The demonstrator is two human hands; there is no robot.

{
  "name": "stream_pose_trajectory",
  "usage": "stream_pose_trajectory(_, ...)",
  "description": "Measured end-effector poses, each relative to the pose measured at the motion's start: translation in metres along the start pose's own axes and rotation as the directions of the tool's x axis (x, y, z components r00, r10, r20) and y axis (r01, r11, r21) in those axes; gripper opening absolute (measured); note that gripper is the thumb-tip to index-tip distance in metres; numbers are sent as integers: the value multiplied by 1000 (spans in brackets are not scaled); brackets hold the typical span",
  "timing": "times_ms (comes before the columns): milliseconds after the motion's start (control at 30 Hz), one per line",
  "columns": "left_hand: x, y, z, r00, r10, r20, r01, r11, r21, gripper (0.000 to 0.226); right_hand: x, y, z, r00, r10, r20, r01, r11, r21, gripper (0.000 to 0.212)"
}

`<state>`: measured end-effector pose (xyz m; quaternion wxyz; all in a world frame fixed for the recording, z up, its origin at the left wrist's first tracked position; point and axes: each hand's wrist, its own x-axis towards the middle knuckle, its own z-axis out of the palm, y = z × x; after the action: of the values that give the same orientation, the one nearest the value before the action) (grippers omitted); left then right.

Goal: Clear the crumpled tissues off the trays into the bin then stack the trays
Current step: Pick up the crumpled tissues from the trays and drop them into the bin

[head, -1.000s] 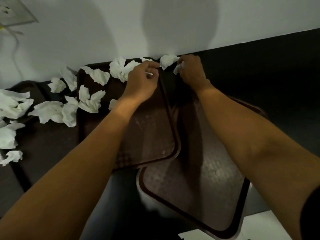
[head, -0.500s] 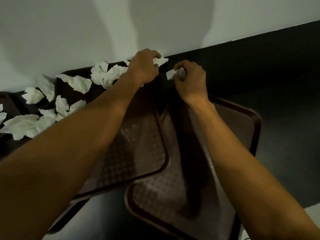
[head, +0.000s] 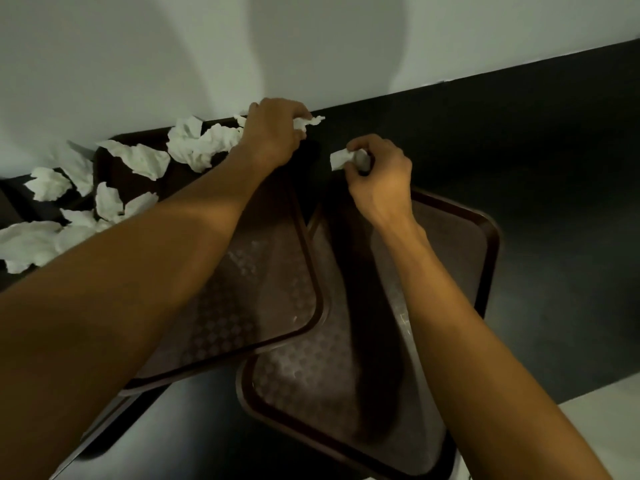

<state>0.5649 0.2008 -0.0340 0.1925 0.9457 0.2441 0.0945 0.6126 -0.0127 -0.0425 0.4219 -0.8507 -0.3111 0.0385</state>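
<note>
Two brown trays lie on the dark counter. The left tray (head: 263,306) overlaps the right tray (head: 460,258), which juts past the counter's front edge. My left hand (head: 273,133) reaches to the left tray's far right corner by the wall and grips a crumpled white tissue (head: 310,122). My right hand (head: 377,174) hovers above the right tray's far end and pinches another small tissue (head: 341,160). Several crumpled tissues (head: 197,143) lie across the left tray's far left part. No bin is clearly visible.
More tissues (head: 31,240) lie on a further dark tray at the far left edge. A pale wall (head: 311,46) runs along the back of the counter (head: 519,150). A light floor patch (head: 609,420) shows at lower right.
My left hand moved to the corner tissue by the wall and closed around it. My right hand drew back from the wall with its tissue, toward the right tray. The view shifted right.
</note>
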Motion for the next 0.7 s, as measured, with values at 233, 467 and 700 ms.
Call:
stream_pose_trajectory(233,-69,-12,-36,986,-41,-164,-9,956,-294,29,-26,-38,3,999,-52,-13,53,995,86,24)
stream_pose_trajectory(467,-169,-29,-77,922,-306,-238,191,892,-409,31,-74,-94,19,1000,-23,-6,23,980,196,22)
stream_pose_trajectory(700,-295,-55,-111,879,-411,-241,237,816,-528,23,-152,-163,52,997,-34,62,15,958,286,19)
